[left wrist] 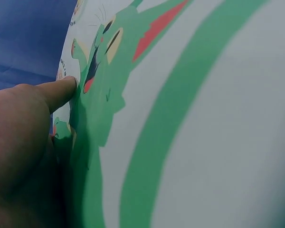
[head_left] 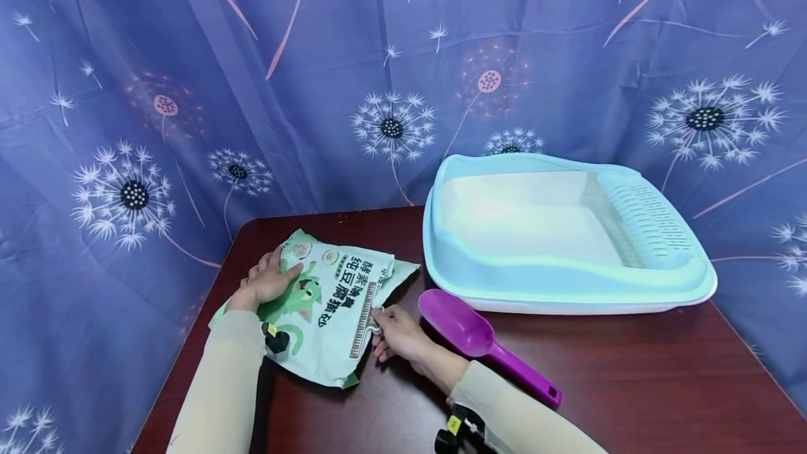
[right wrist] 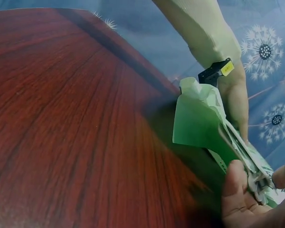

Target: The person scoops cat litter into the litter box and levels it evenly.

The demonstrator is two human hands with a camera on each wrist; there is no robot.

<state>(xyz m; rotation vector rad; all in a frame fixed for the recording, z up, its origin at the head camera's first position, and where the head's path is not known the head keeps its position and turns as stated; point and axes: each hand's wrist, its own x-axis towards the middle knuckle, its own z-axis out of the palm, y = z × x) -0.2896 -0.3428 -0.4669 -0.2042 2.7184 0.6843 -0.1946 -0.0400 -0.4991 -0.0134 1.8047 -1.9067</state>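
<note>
A pale green and white cat litter bag (head_left: 340, 279) with a green cat printed on it lies on the table's left part. My left hand (head_left: 267, 279) rests on its upper left side, fingers spread; in the left wrist view its thumb (left wrist: 61, 92) touches the printed front. A long bag clip (head_left: 363, 321) with ruler-like marks sits across the bag's right end. My right hand (head_left: 401, 333) pinches the clip's metal handle between thumb and fingers. In the right wrist view, the folded bag end (right wrist: 199, 118) sticks out past the clip (right wrist: 259, 183).
Right of my right hand lies a purple scoop (head_left: 466, 328), its handle pointing to the lower right. Behind it stands a light blue and white litter box (head_left: 567, 286). The dark red wooden table (head_left: 630, 363) meets a blue dandelion-patterned curtain (head_left: 328, 125) at the back.
</note>
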